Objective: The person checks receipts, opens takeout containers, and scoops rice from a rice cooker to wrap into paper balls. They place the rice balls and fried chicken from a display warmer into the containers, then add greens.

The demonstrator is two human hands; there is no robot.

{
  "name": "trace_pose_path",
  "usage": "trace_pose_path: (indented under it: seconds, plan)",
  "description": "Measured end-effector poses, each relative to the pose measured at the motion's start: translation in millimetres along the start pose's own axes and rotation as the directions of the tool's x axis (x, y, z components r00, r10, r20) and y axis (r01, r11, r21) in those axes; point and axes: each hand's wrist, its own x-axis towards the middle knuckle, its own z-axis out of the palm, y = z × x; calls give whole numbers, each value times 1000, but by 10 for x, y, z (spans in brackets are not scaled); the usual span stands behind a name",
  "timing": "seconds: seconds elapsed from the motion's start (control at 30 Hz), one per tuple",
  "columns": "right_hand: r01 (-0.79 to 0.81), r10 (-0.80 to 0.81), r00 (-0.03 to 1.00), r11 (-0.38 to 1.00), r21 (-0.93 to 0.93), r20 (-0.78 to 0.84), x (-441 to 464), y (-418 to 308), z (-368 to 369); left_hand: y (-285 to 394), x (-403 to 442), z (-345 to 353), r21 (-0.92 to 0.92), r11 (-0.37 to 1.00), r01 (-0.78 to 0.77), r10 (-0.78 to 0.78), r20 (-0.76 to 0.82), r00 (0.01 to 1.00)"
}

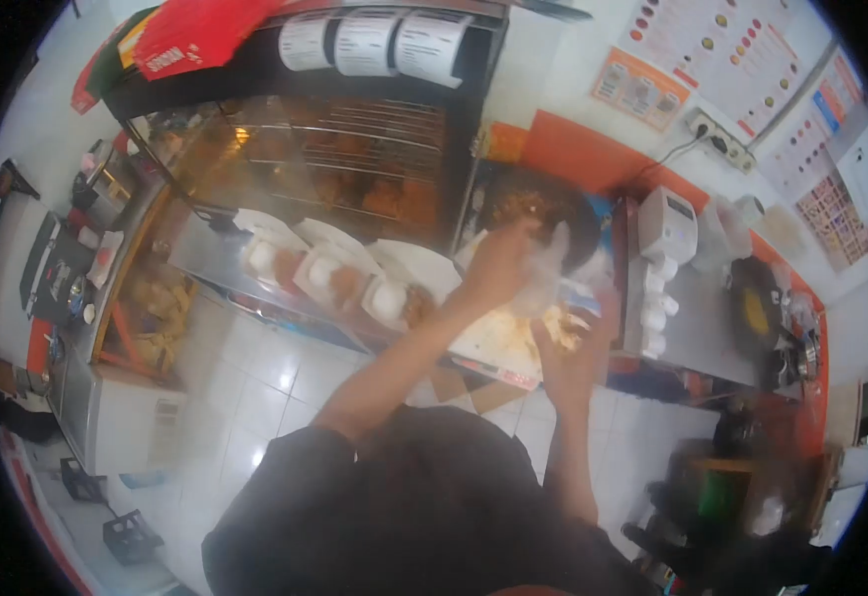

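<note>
My left hand (501, 260) is over the right part of the counter, its fingers bent at a translucent plastic bag (550, 268). Lower and to the right, my right hand (571, 360) has its fingers curled by pale yellowish food pieces (556, 328) on a white board (493, 343); haze blurs what its fingers touch. Left of my hands, three open paper boxes stand in a row: a left one (257, 230), a middle one (322, 238) and a right one (424, 260). Each holds white rice and brown food. Behind my left hand sits a dark pan (578, 223) with brown bits.
Behind the boxes stands a glass display case (354, 149) with fried food on racks. A white printer-like device (667, 226) and a stack of white cups (656, 308) are on the right counter. A wooden-framed cabinet (121, 318) stands at the left.
</note>
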Motion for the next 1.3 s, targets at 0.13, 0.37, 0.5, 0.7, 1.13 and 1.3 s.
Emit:
trace_pose_path:
  seconds: [0.13, 0.37, 0.5, 0.7, 1.13, 1.3]
  plan:
    - [-374, 270, 785, 924, 79, 557, 308, 950, 213, -339, -948, -241, -111, 917, 383, -348, 247, 905]
    - [55, 34, 883, 983, -176, 467, 1267, 2200, 1300, -743, -2056, -1769, 145, 842, 520, -533, 76, 843]
    - [597, -464, 702, 797, -91, 540, 2042, 2539, 2022, -673, -1798, -2438, -175, 801, 572, -595, -336, 730]
    - [34, -77, 888, 994, 103, 454, 2128, 573, 1391, -910, -707, -2735, 462, 853, 245, 69, -564, 823]
    - [-102, -19, 953, 920, 379, 303, 1020, -548, 814, -2048, 235, -2562, 634, 770, -65, 379, -374, 847]
    - [-94, 26, 978, 938, 332, 205, 1071, -977, 1212, -1863, 117, -2057, 654, 737, -171, 373, -183, 910]
